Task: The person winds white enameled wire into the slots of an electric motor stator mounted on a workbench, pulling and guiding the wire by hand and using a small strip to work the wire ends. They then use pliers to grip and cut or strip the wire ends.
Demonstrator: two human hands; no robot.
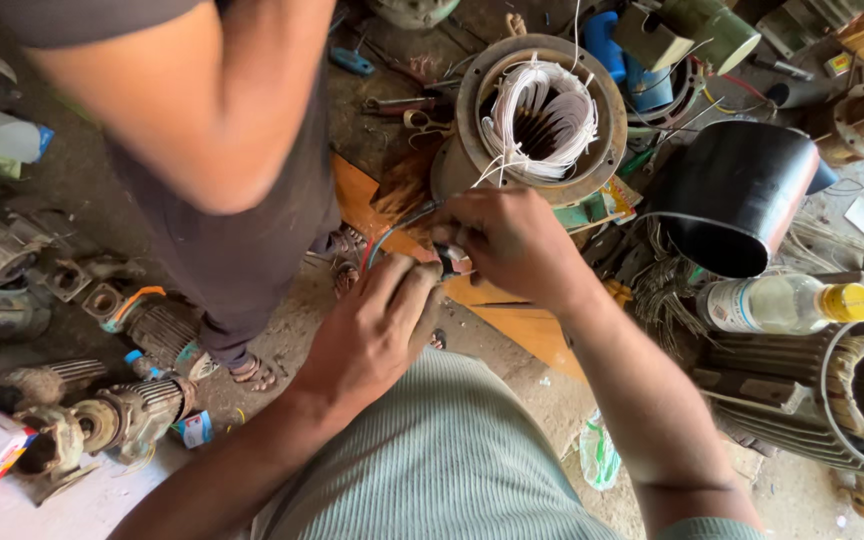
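Pinching something small at the centre of the frame, the left hand and the right hand are meeting fingertip to fingertip. The left hand is curling closed around a dark cable, and the right is closing on the cable's end, where a small red and white piece is showing; what that piece is cannot be made out, since the fingers are covering most of it. The cable is arcing up and right toward the stator, a round metal housing in the upper middle of the frame with white windings looping inside, thin white leads trailing down toward the hands.

A second person's arm is filling the upper left, cut off by the top edge, with dark trousers and a sandalled foot below it. The wearer's own green shirt is hiding the lower middle of the floor.

Room is tight. A black pipe is lying just right of the right hand, a bottle with a yellow cap below it, and another motor is running off the right edge. Old motors are crowding the lower left. An orange board is lying under the hands.
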